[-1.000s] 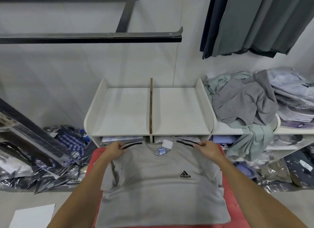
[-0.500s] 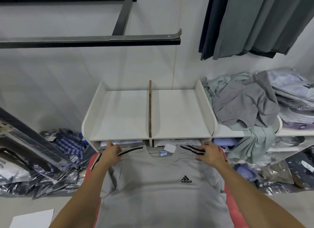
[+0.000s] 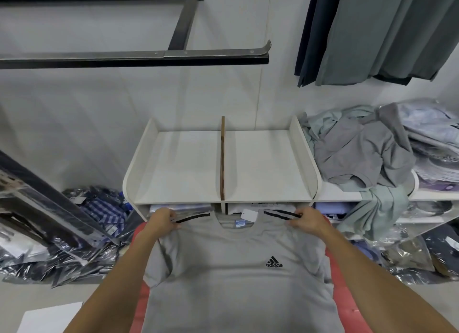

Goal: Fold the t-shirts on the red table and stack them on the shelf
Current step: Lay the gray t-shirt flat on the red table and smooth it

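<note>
T-shirt: your grey Adidas t-shirt (image 3: pixel 238 278) lies front up on the red surface (image 3: pixel 347 305), collar toward the shelf; its hem runs off the bottom edge of the view.
Surface: only red strips show, left and right of the shirt; the rest is covered by cloth and your forearms.
Left grip: your left hand (image 3: pixel 162 222) pinches the left shoulder seam at the black stripes; fingertips are tucked under the fabric and hidden.
Right grip: your right hand (image 3: pixel 309 221) is curled on the right shoulder seam, clamped on the cloth at the stripe's end.
Sleeves: the left sleeve is bunched beside your forearm; the right sleeve is mostly hidden behind your right arm.
Tags: a white hang tag (image 3: pixel 249 214) and a blue neck label (image 3: pixel 240 224) sit at the collar; print unreadable.
Shelf: the white shelf unit (image 3: pixel 221 164) stands just beyond the collar, its top split by a brown divider (image 3: pixel 222 159) into two bays.
Lower shelf: folded items show under the top board, mostly hidden by it and your hands.
Right side: a loose heap of grey and mint garments (image 3: pixel 360 159); stacked packaged shirts beyond it are cut off by the frame.
Left side: plastic-bagged clothing (image 3: pixel 82 223) on the floor, contents hard to make out.
</note>
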